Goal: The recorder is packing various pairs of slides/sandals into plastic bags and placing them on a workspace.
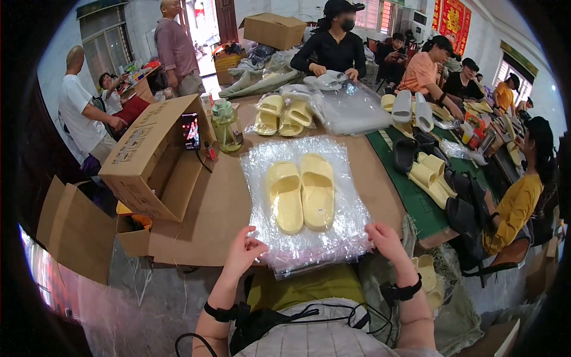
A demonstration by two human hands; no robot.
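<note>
A pair of pale yellow slide sandals (301, 194) lies side by side on a stack of clear plastic bags (345, 208) in front of me, toes pointing away. I cannot tell whether the top bag's film covers them. At the stack's near left corner, my left hand (245, 250) has its fingers curled at the edge of a plastic bag. My right hand (386, 239) pinches the near right edge of the bag between thumb and fingers. Black bands circle both wrists.
An open cardboard box (151, 157) with a phone (191, 131) stands left, beside a green-tinted jug (227, 128). Bagged yellow slides (282, 114) and more clear bags (357, 113) lie beyond. On the right, a green table (410, 202) holds dark and yellow slides. Several people work around.
</note>
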